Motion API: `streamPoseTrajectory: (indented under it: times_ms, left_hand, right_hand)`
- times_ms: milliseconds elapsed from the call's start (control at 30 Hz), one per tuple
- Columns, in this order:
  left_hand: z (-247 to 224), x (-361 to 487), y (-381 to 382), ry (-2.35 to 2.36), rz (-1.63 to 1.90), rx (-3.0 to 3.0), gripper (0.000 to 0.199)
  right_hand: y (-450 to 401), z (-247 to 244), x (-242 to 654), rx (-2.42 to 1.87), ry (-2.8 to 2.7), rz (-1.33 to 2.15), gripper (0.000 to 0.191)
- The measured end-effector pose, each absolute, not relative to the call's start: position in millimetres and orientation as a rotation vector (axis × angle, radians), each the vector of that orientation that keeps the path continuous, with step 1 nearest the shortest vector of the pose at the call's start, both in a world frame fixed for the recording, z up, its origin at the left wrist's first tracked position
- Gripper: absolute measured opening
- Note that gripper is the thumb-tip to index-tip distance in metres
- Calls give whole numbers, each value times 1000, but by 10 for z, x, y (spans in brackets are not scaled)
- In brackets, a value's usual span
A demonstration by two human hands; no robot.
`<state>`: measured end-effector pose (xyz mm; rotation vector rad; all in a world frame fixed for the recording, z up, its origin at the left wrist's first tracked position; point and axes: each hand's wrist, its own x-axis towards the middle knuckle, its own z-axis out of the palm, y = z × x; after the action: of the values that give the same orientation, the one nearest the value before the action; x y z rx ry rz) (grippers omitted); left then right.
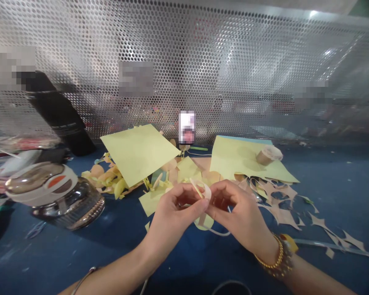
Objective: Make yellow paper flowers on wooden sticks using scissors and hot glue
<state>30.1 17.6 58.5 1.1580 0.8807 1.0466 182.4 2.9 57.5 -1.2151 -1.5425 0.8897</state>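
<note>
Near the middle of the view, my left hand (176,211) pinches a small curled pale strip (207,191) between thumb and fingers. My right hand (238,213) meets it from the right, its fingers bent and closed at the strip's other side. A thin white cord (218,234) hangs in a loop below the fingers. Under the hands lies a rounded yellow-green paper piece (204,222). Yellow-green sheets (140,152) lie just beyond, with smaller cut pieces between them.
A glass jar (69,205) and a black bottle (60,116) stand at the left. A tape roll (268,155) rests on the right-hand sheet (233,157). Cut scraps (279,215) spread at the right. A perforated metal panel (184,53) rises behind the blue table (341,180).
</note>
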Motion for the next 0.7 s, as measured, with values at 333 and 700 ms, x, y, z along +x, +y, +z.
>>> streamPoseTrajectory:
  times_ms: [333, 700]
  left_hand:
    - [565, 283, 194, 926, 1066, 1199, 12]
    - [552, 245, 197, 948, 1107, 1286, 13]
  right_hand:
    - [10, 572, 1807, -1234, -1582, 841, 17]
    - [23, 601, 1801, -1192, -1586, 966, 8]
